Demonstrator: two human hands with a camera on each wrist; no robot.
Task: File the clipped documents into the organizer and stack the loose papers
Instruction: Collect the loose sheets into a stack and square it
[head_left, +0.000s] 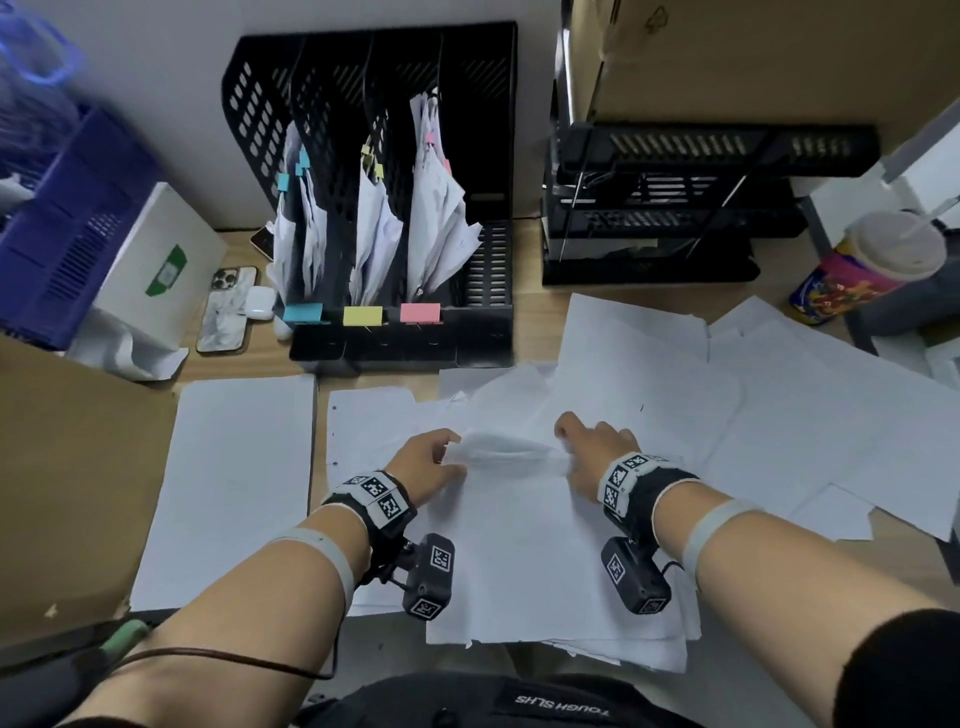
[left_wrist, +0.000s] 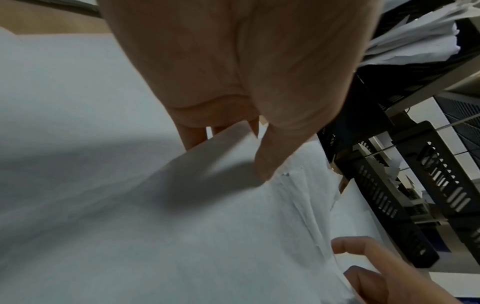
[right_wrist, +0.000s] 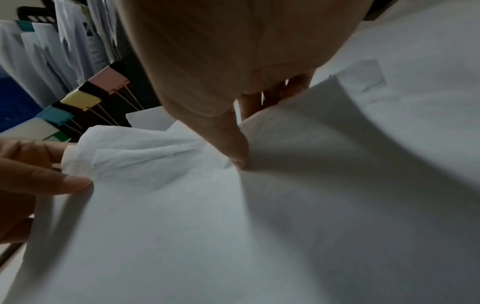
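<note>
Two bare hands meet over a pile of loose white paper sheets (head_left: 519, 545) at the near edge of the light wooden desk (head_left: 524, 291), each pinching one end of the pile's far edge. The left hand (head_left: 423, 462) has its thumb on top of the sheets and its fingers curled beneath the lifted edge, and the left wrist view shows that thumb pressing down on the paper. The right hand (head_left: 592, 449) grips the opposite end the same way, thumb above and fingers tucked under, so the edge between the hands bows up into a crumpled ridge (the head view blurs it slightly). More single white sheets (head_left: 779, 395) lie scattered, overlapping one another, toward the right edge of the desk, and one flat white sheet (head_left: 228, 483) lies by itself near the left edge. At the back of the desk stands a black perforated plastic file organizer (head_left: 384, 83); three of its compartments hold clipped white documents (head_left: 374, 218) standing on end, while the rightmost compartment shows no paper. Blue, yellow and pink binder clips (head_left: 362, 313) sit along the organizer's front lip, one below each filled compartment. Left of the organizer lie a phone with a marbled case (head_left: 223, 317) and a small white earbud case (head_left: 258, 301), just beside each other.
</note>
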